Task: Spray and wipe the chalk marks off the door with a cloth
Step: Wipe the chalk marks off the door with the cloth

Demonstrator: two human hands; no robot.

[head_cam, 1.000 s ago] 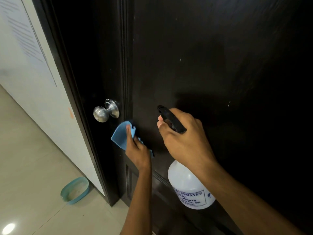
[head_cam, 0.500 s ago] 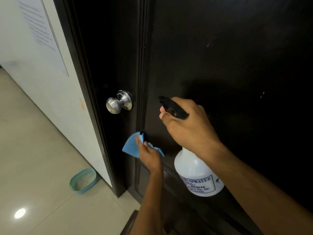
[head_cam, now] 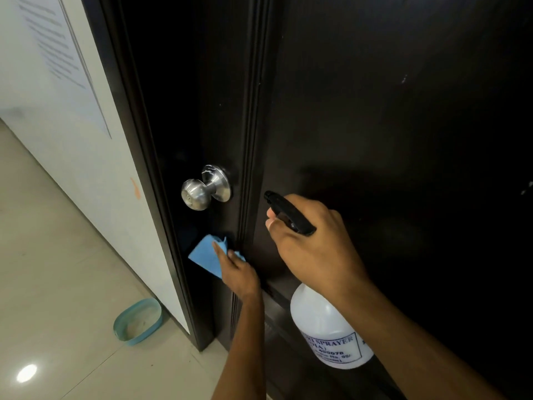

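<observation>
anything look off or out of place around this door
A few things: an orange smear on the white wall left of the door frame, white specks on the dark door at upper right, and a teal dish sitting on the floor against the wall's base.

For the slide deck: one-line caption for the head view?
Left hand presses blue cloth to dark door below knob; right hand holds spray bottle.

1 head cam; looks down, close to door point(head_cam: 375, 125)
</observation>
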